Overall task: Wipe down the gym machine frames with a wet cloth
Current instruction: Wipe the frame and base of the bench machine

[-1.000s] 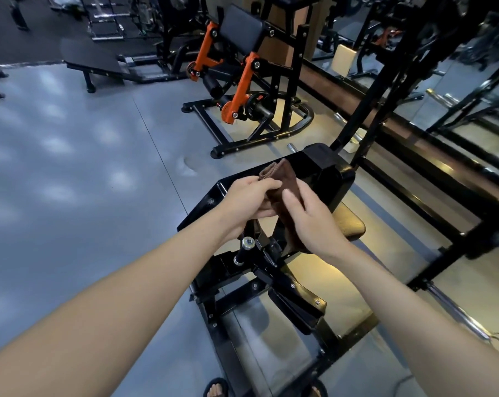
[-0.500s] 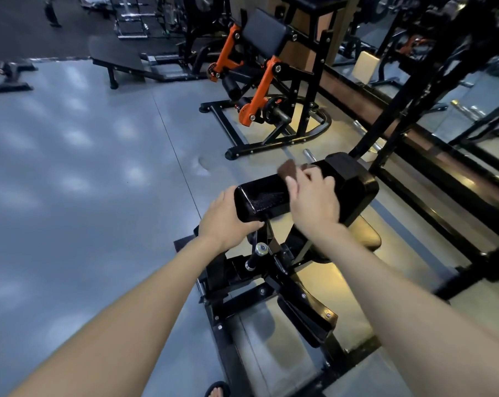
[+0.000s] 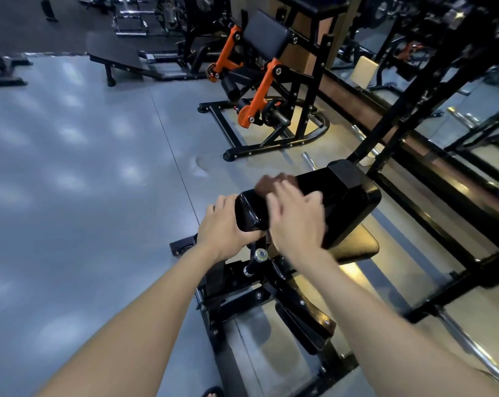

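While the left hand point(image 3: 228, 227) grips the black pad's point(image 3: 322, 204) near end, the blurry right hand point(image 3: 297, 222) presses the brown cloth point(image 3: 274, 183) under flattish fingers, so it could easily skid off the slick top.

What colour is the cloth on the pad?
Brown. The cloth shows in the head view, under the right hand.
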Motion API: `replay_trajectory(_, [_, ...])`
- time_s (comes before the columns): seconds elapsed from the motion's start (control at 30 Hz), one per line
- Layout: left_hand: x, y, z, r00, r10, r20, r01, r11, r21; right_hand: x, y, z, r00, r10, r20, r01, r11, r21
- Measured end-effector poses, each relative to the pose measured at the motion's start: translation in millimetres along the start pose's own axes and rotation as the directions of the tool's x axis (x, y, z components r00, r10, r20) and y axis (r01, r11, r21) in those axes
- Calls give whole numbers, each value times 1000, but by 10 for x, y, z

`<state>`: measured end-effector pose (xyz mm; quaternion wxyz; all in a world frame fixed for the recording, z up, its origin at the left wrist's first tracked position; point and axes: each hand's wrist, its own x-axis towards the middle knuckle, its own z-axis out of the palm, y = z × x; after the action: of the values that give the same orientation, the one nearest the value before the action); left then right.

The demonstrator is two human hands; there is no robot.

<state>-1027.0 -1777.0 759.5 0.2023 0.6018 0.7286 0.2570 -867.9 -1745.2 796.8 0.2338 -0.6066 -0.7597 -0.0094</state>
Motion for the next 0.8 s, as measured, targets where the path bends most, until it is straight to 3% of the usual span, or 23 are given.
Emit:
replay_trajectory(0.07, [11, -4, 2, 1000, -10, 8, 10, 1000, 20, -184, -199, 90, 982, -188, 11, 188, 982, 9])
replay_trajectory(0.13, [10, 0, 4, 1000, -15, 6, 15, 1000, 15, -107, -118, 98, 957, -287, 46, 287, 958, 8])
replay_trajectory(0.23, [-3, -14, 13, 1000, -14, -12, 14, 1000, -14, 235, 257, 80, 982, -167, 93, 171, 984, -45])
replay_trajectory(0.3, [-5, -29, 28, 1000, -12, -2, 12, 1000, -22, 427, 446, 80, 994, -41, 97, 41, 999, -1])
replay_trajectory(0.37, [-10, -31, 31, 1000, -16, -1, 16, 1000, -24, 385, 320, 108, 997, -5, 74, 0, 997, 76])
replay_trajectory(0.5, [2, -9, 31, 1000, -23, -5, 23, 1000, 7, -41, -136, 218, 952, -296, 72, 278, 941, 195])
replay_trajectory(0.6, [-11, -5, 32, 999, -35, -29, 34, 999, -41, 98, 47, 117, 893, -436, 108, 409, 889, 206])
replay_trajectory(0.67, [-19, -28, 36, 999, -37, -32, 35, 998, -60, 301, 364, 12, 915, -375, 148, 341, 916, 211])
replay_trajectory(0.8, [-26, -24, 32, 999, -42, 4, 42, 996, -76, 673, 1023, -115, 997, -24, 78, 11, 987, 161])
